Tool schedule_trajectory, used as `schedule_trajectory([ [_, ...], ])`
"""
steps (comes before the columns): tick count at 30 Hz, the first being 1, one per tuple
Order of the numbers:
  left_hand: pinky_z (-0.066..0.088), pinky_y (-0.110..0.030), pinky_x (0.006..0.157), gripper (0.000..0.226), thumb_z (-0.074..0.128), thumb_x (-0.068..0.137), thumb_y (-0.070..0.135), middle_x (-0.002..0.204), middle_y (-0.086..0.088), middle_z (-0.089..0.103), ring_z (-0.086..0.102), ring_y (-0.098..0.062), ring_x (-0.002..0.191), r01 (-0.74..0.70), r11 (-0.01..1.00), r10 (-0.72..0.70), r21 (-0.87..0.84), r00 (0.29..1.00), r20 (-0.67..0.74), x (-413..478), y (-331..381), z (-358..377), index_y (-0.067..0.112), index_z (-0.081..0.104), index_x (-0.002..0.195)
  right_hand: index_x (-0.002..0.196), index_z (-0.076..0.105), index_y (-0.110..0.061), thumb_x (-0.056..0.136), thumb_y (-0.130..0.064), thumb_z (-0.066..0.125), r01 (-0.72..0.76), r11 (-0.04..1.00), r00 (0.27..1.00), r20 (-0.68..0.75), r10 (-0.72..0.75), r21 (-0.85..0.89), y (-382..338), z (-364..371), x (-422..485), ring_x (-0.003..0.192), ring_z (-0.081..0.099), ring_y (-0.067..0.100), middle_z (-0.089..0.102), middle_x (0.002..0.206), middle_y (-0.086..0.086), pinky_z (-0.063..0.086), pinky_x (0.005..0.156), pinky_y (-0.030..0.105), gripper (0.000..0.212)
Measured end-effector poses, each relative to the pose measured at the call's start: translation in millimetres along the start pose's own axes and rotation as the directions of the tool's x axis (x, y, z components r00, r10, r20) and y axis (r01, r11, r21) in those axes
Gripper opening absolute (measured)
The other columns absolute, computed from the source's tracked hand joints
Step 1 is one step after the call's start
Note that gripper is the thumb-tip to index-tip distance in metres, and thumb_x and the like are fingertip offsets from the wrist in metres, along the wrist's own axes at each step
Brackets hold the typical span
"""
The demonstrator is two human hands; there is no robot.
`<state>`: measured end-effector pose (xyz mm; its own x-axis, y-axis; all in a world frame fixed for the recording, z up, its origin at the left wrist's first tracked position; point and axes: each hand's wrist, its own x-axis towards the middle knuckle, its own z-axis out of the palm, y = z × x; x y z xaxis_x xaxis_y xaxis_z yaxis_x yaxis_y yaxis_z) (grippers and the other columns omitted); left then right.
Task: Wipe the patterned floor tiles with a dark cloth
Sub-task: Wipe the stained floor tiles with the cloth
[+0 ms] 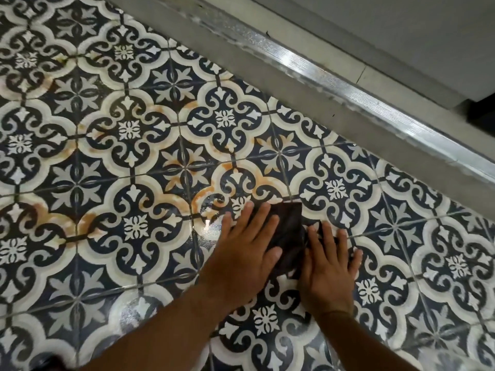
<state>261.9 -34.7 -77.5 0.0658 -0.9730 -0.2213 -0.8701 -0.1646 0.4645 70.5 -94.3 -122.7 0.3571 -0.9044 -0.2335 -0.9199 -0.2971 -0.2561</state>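
A dark cloth (290,231) lies flat on the patterned floor tiles (128,156), blue-black and white with floral shapes. My left hand (241,255) presses on the cloth's left part with fingers spread flat. My right hand (329,266) rests on its right side, fingers also spread, partly on the tile. Only the strip of cloth between and above my hands shows. Orange-brown stains (187,178) mark the tiles to the left and above the cloth. A wet glossy patch (211,226) lies just left of my left hand.
A grey concrete sill (294,84) runs diagonally from top centre to the right edge, with a shiny metal track (334,84) along it. Behind it is a pale door or wall panel (401,30). Tiled floor extends left and down.
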Motion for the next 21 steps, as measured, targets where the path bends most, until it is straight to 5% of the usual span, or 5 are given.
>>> schedule_trajectory([
  [4,-0.010,-0.041,0.117,0.074,0.003,0.090,0.063,0.161,0.006,-0.002,-0.021,-0.010,0.144,0.226,0.970,-0.226,0.095,0.974,-0.014,-54.6,-62.4,-25.9,0.025,0.014,0.153,0.140,0.050,-0.028,0.098,-0.047,0.021,-0.094,0.956,0.985,-0.112,0.129,0.277,-16.4,-19.3,5.3,0.147,0.023,0.023,0.039,0.154,-0.002,0.004,0.117,0.064,0.054],
  [6,-0.008,-0.040,0.117,0.082,0.005,0.086,0.070,0.161,0.004,0.001,-0.018,-0.011,0.144,0.310,0.947,-0.309,0.082,0.951,-0.022,-72.5,-94.7,-38.8,0.024,0.014,0.153,0.132,0.050,-0.027,0.099,-0.055,0.027,-0.075,0.938,0.973,-0.180,0.143,0.339,-43.4,-27.1,14.6,0.140,0.035,0.022,0.046,0.144,0.000,0.007,0.116,0.066,0.049],
  [11,-0.010,-0.044,0.116,0.104,0.034,0.079,0.081,0.162,0.001,-0.014,-0.025,-0.011,0.141,0.377,0.914,-0.378,0.152,0.926,-0.026,-69.1,-134.7,-55.2,0.022,-0.006,0.154,0.153,-0.008,-0.032,0.076,-0.090,0.011,-0.090,0.996,0.991,0.095,0.091,-0.007,-113.3,-2.4,25.8,0.148,-0.017,0.031,-0.014,0.164,0.002,-0.013,0.112,0.061,0.099],
  [15,-0.014,-0.052,0.114,0.123,0.054,0.072,0.080,0.159,0.002,-0.028,-0.030,-0.016,0.142,0.311,0.925,-0.321,0.218,0.947,0.007,-40.8,-141.4,-66.9,0.027,-0.029,0.146,0.152,-0.016,-0.034,0.073,-0.092,0.001,-0.102,0.987,0.990,0.089,0.113,-0.121,-123.6,14.4,20.3,0.145,-0.026,0.033,-0.021,0.162,0.004,-0.016,0.110,0.065,0.099],
  [21,-0.015,-0.059,0.110,0.138,0.054,0.057,0.090,0.158,-0.002,-0.030,-0.026,-0.023,0.145,0.357,0.872,-0.381,0.336,0.925,0.007,-15.1,-165.8,-87.5,0.021,-0.026,0.147,0.152,-0.012,-0.039,0.078,-0.089,0.006,0.006,0.994,0.991,0.135,0.010,-0.113,-63.0,7.7,0.1,0.146,-0.027,0.020,-0.022,0.161,-0.006,-0.015,0.114,0.059,0.091],
])
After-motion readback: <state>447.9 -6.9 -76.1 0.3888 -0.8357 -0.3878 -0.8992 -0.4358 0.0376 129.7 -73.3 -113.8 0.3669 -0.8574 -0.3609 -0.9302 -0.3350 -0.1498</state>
